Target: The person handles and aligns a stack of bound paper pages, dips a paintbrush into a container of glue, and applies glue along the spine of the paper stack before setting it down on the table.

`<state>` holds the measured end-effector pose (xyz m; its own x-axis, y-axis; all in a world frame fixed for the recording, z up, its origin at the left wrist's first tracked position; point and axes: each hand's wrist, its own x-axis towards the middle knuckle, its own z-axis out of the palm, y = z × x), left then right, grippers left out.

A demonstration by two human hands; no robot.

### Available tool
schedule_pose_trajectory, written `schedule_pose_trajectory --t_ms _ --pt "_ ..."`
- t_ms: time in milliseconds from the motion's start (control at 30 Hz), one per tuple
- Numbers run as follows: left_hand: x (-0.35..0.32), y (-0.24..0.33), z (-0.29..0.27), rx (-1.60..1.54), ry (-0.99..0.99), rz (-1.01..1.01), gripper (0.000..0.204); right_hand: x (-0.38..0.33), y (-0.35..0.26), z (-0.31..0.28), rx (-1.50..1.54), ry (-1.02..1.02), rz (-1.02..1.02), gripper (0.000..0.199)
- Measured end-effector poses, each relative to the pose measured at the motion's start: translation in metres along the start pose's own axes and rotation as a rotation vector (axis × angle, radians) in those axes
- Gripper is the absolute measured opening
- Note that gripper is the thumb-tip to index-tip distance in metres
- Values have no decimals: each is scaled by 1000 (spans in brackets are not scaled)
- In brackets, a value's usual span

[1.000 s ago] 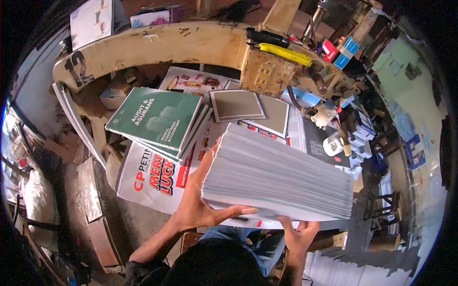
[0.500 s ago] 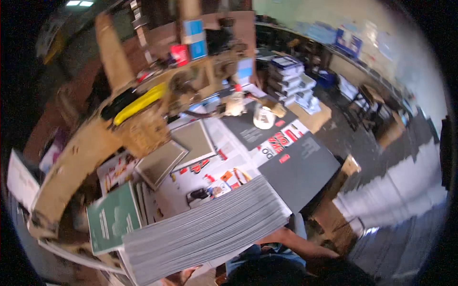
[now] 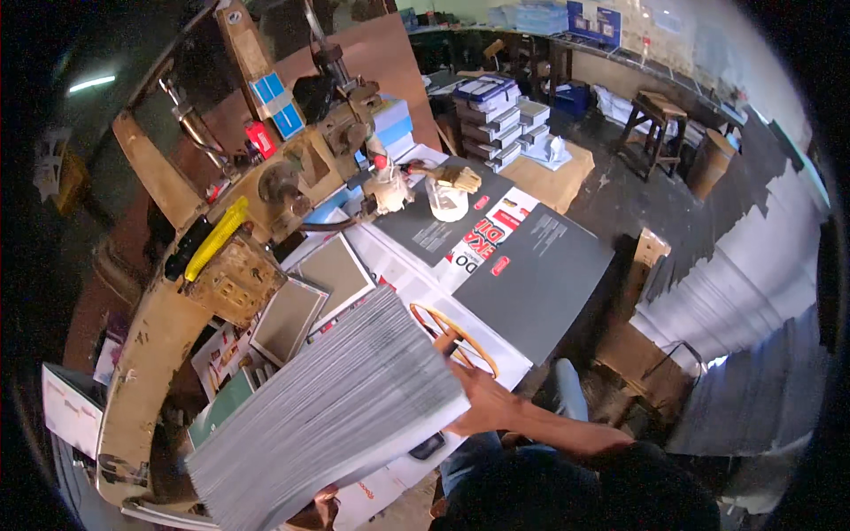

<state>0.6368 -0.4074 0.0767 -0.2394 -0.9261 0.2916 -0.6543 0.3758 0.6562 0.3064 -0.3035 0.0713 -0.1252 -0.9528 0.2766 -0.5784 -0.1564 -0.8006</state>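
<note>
A long, thick stack of paper sheets [image 3: 332, 407] slants across the front of the table, its many grey-white edges facing up. At its right end my right hand [image 3: 474, 389] is closed against the stack, with fingers reaching past the far corner. Under the stack's near side, at the lower edge, a small part of my left hand [image 3: 324, 511] shows, supporting it. The rest of that hand is hidden. Beyond the stack lie two framed grey-brown panels [image 3: 335, 274], and its left part overlaps a green booklet stack [image 3: 221, 405].
Dark grey printed sheets [image 3: 531, 283] cover the table's right side. A white container [image 3: 447, 202] with a brush [image 3: 456, 177] stands behind them. A tan metal machine frame [image 3: 146, 372] curves along the left, with a yellow sleeve [image 3: 217, 239]. Farther back are stacked boxes [image 3: 490, 124] and a wooden stool [image 3: 653, 124].
The paper stack has tilted, its right end rising toward the far side. My right hand has come into sight at that end. The whole view has shifted and sharpened.
</note>
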Motion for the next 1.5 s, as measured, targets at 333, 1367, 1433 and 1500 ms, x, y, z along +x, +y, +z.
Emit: schedule_pose_trajectory --t_ms 333,1367,1433,1500 --pt "-13 33 12 28 -26 193 43 -5 32 24 -109 -64 -53 92" --pt "-9 64 3 -6 -140 165 53 1 8 6 -98 143 -126 61" --pt "-17 31 17 -19 -166 105 63 -8 12 10 255 194 -28 61" --pt "-21 11 28 218 -54 159 70 -6 16 8 106 135 -88 65"
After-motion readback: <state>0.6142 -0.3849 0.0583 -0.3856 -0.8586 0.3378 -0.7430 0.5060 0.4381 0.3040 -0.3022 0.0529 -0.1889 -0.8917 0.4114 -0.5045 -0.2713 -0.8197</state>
